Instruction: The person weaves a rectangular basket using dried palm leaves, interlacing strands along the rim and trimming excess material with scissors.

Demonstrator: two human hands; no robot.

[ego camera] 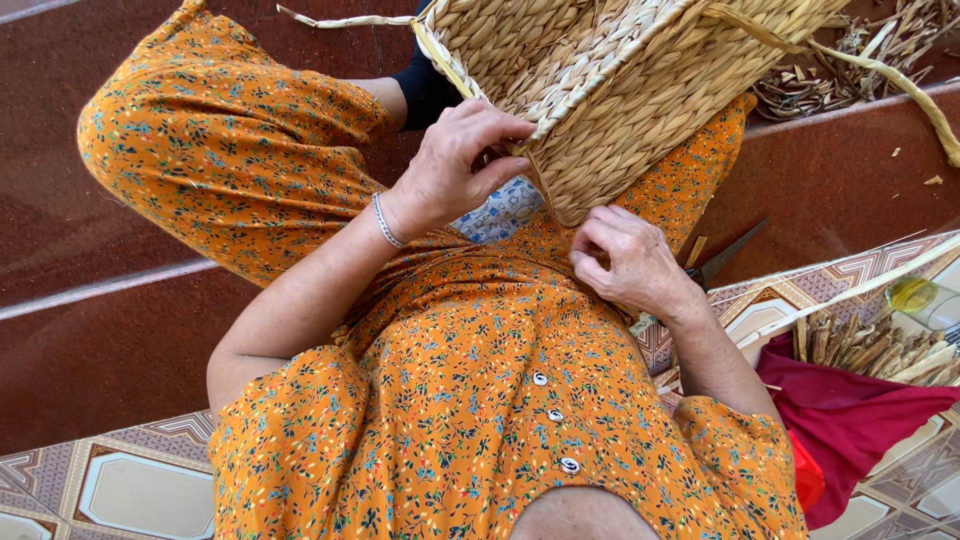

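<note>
Two hands meet at the lower corner of the pale woven straw basket (620,90) resting on the orange-flowered lap. The left hand (455,165) curls over its rim; the right hand (630,260), just beneath, pinches a strand at the corner with pressed-together fingers (590,235).

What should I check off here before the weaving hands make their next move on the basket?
1. Left hand gripping the woven basket at its rim: ok.
2. Right hand pinching at the basket's lower corner: ok.
3. Strand held in right fingers: cannot tell.
4. Basket resting on lap: ok.
5. Scissors lying beside the right hand, apart from it: ok.
6. Spare dried strands on the red cloth: ok.
</note>
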